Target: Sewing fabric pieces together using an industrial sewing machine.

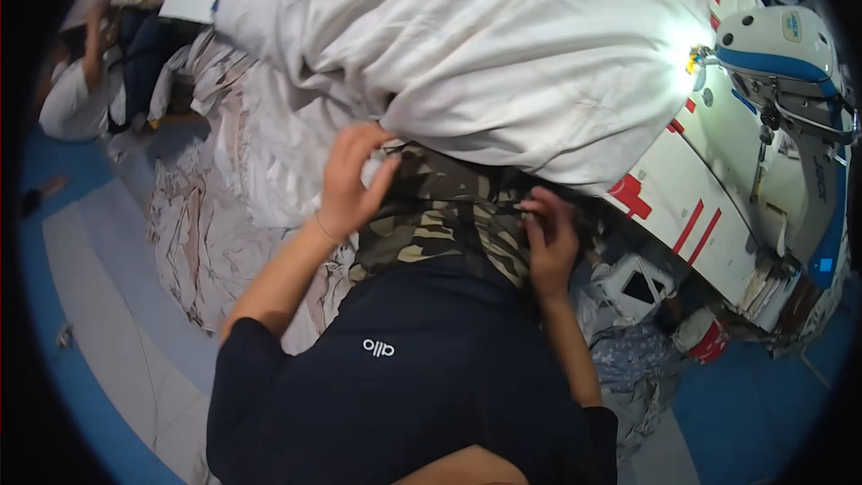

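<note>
A large white cloth (503,45) lies bunched in front of me and hangs over the near edge of the work table. My left hand (355,181) is at the cloth's lower left edge, above my lap in camouflage trousers (431,216). Its thumb stands apart from the bent fingers, and nothing shows between them. Whether its fingertips touch the cloth I cannot tell. My right hand (549,238) hovers by my right thigh, below the cloth's edge. Its fingers are slightly bent and apart, holding nothing I can see.
A sewing machine (772,49) with a bright lamp stands at the right on a white table (687,202) marked with red tape. Crumpled pale fabric (193,224) spills onto the floor at left. A white stool-like frame (633,287) stands lower right. Another person (81,99) sits far left.
</note>
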The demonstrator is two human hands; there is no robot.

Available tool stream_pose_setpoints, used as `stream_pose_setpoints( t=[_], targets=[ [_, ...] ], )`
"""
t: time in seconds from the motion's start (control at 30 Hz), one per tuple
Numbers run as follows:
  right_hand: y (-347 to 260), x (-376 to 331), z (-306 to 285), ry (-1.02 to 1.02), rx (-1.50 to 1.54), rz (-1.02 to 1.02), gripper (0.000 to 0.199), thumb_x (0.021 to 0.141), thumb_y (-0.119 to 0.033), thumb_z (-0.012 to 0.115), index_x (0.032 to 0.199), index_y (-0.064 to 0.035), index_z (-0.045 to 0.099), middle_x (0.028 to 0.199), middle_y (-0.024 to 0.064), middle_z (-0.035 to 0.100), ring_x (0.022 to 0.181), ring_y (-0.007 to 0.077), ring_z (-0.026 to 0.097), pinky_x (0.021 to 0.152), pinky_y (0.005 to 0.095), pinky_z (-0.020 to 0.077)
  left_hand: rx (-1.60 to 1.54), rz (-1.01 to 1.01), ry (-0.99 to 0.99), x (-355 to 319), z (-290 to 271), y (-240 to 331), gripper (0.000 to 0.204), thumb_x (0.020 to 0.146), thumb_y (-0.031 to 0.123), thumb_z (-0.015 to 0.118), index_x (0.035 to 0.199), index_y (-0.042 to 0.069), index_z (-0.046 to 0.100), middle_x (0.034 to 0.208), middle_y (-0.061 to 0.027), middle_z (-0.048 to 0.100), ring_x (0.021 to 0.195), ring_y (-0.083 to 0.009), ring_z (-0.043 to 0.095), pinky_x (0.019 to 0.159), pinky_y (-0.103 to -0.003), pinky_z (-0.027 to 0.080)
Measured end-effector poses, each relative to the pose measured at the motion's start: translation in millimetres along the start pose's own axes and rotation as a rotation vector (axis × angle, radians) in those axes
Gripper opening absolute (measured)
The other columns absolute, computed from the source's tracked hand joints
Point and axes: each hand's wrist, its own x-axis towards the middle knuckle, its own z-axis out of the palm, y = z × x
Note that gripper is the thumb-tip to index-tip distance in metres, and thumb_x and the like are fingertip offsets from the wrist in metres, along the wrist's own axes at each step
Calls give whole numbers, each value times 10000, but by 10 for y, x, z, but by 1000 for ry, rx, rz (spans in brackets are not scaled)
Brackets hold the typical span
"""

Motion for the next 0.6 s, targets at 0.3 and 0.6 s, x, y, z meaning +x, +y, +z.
stream_pose_setpoints(
  t=[0.3,0.6],
  targets=[
    [122,746,715,-73,227,138,456,889,-297,748,1158,55,644,1179,141,686,1086,279,624,969,347,448,254,-352,303,-1029,961,-1387,542,794,145,716,1275,-10,519,1203,-256,533,1016,-418,563,858,-463,475],
    [-996,24,-475,-263,1415,-61,633,1020,-453,460,1525,-97,325,1533,162,389,1373,325,429,1138,586,324,378,-143,578,451,-2505,-1047,183,921,132,592,1051,28,669,823,-145,636,723,-236,602,711,-336,488]
  ],
)
